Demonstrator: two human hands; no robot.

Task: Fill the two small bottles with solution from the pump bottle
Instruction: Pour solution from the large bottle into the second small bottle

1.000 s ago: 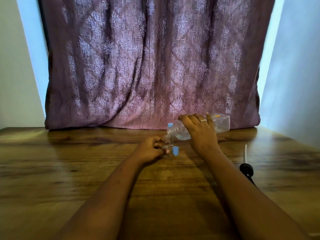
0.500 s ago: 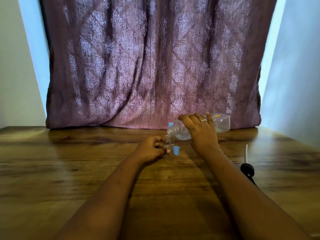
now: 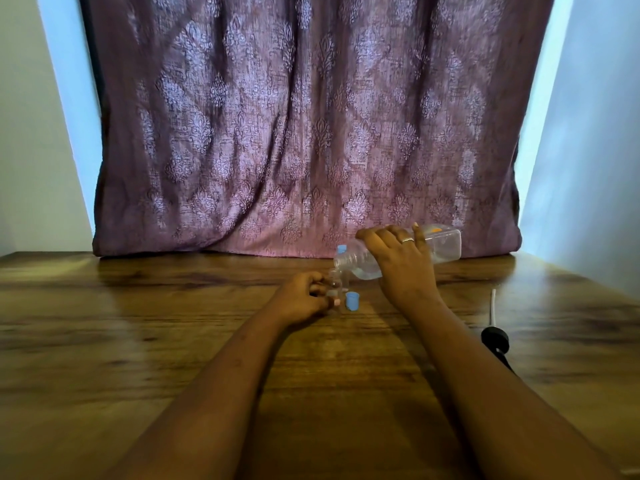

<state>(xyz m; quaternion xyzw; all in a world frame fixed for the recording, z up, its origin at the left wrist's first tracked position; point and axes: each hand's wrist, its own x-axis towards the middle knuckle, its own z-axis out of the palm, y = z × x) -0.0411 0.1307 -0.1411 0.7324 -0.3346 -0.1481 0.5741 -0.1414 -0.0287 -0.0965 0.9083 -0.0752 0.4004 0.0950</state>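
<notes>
1. No words can be read. The big bottle [image 3: 446,245] is clear and has only an orange mark [image 3: 437,230] near its base.
2. The right hand [image 3: 403,263] grips the big bottle round its middle, fingers curled over the top. A ring [image 3: 407,240] is on one finger.
3. The big bottle lies almost on its side above the table [image 3: 138,341] – mouth to the left, base to the right.
4. The left hand [image 3: 303,301] has its fingers curled round the small bottle [image 3: 334,284], which stands on the table just under that mouth.
5. A blue cap [image 3: 352,301] sits just right of the small bottle.
6. A far cap [image 3: 342,249], also blue, peeks out behind the big bottle's neck.
7. The pump [image 3: 495,337] lies to the right, well apart – near the table's edge.
8. A purple curtain [image 3: 294,133] hangs at the far side.
</notes>
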